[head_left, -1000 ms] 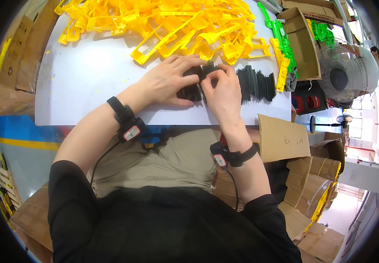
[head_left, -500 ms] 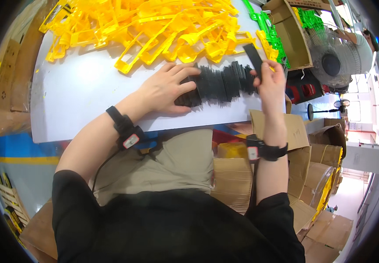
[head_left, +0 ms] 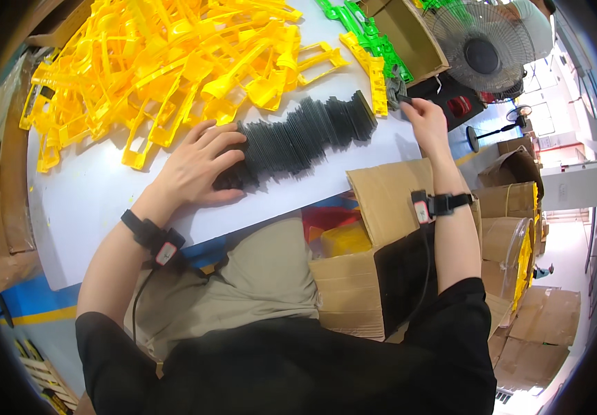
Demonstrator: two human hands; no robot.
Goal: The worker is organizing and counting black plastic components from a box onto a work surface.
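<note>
Thin black strips (head_left: 305,135) stand packed on edge in a long, uneven row on the white table (head_left: 70,235). My left hand (head_left: 205,162) is at the row's left end, its fingers spread and resting against the strips. Off the row's right end, close to the table's edge, my right hand (head_left: 428,124) has thumb and forefinger pinched together. They meet at a crumpled dark grey thing (head_left: 396,91), whose kind I cannot make out. Both wrists wear black straps with small devices.
Yellow plastic frames (head_left: 167,69) lie heaped behind the strips. Single yellow pieces (head_left: 376,83) and green plastic parts (head_left: 371,38) lie at the far right, beside a cardboard box (head_left: 419,41). A fan (head_left: 481,54) stands beyond. An open carton (head_left: 392,200) sits by my lap.
My right hand has moved right, away from the row, and the single black strip it held up no longer shows in it. My left hand stays at the row's left end. The view has shifted.
</note>
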